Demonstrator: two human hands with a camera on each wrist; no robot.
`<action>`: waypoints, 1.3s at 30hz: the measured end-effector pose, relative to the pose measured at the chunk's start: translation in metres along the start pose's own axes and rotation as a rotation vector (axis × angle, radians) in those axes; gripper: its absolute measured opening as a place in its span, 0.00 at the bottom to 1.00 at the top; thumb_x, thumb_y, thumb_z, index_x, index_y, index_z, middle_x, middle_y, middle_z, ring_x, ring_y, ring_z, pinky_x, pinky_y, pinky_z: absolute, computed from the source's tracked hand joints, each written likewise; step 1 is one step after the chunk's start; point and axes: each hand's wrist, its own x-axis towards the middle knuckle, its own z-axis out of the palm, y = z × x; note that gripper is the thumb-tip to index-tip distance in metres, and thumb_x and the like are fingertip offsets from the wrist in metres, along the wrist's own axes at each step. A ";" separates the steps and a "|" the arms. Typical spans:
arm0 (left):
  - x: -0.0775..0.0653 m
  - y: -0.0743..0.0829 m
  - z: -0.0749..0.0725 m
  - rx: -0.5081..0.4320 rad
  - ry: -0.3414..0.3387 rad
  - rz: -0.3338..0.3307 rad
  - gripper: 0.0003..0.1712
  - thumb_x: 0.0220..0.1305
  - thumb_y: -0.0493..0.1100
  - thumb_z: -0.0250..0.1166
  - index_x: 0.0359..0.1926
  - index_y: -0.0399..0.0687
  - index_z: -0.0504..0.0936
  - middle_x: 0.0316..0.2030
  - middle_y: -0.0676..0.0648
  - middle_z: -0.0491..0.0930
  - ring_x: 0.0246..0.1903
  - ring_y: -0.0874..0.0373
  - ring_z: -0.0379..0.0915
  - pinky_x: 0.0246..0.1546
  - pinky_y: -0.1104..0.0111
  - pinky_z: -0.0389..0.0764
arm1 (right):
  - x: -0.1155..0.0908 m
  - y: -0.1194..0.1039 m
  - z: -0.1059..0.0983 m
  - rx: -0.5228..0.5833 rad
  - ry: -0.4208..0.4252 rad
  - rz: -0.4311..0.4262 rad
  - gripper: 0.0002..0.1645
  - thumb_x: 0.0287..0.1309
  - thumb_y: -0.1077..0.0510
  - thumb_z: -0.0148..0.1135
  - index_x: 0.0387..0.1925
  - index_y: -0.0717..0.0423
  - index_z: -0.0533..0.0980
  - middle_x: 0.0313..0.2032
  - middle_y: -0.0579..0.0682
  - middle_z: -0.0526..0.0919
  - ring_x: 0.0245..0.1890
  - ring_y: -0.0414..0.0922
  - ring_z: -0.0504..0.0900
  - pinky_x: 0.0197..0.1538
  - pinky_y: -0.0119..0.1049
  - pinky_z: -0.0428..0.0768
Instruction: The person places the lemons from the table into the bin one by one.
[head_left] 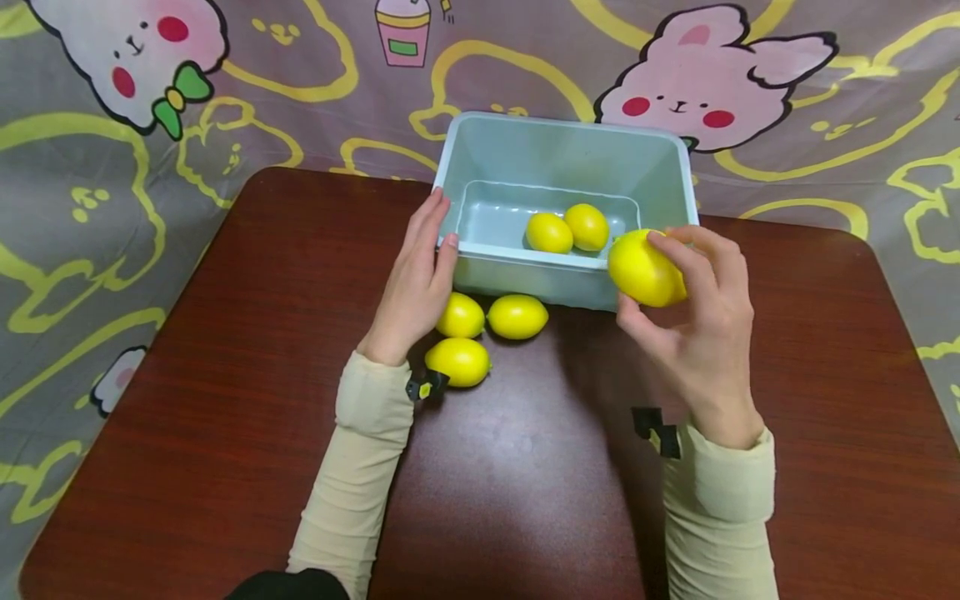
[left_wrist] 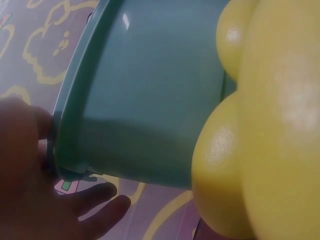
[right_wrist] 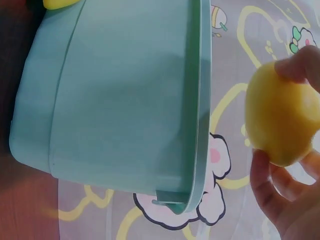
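My right hand (head_left: 701, 312) pinches a yellow lemon (head_left: 645, 268) between thumb and fingers, at the front right corner of a light blue-green plastic bin (head_left: 517, 262). In the right wrist view this lemon (right_wrist: 280, 115) appears beyond the bin's rim (right_wrist: 204, 105). My left hand (head_left: 412, 279) rests against the bin's front left corner, its fingers fairly straight along the side. Inside the bin lie two lemons, one on the left (head_left: 549, 233) and one on the right (head_left: 587, 227). Three more lemons (head_left: 517, 317) sit on the table near my left wrist, one partly hidden by that hand.
The bin stands at the back of a dark reddish-brown table (head_left: 225, 358) with rounded corners. A grey cloth (head_left: 510, 83) printed with cartoon animals hangs behind it and along both sides. Small black wrist mounts (head_left: 427, 386) sit at both sleeve cuffs.
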 end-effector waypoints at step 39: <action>0.000 0.001 0.000 0.002 -0.009 -0.020 0.30 0.76 0.46 0.44 0.73 0.38 0.56 0.75 0.48 0.50 0.73 0.56 0.50 0.73 0.64 0.54 | 0.006 0.013 0.011 0.040 0.267 0.099 0.26 0.51 0.64 0.70 0.54 0.64 0.76 0.60 0.54 0.77 0.62 0.48 0.74 0.67 0.39 0.69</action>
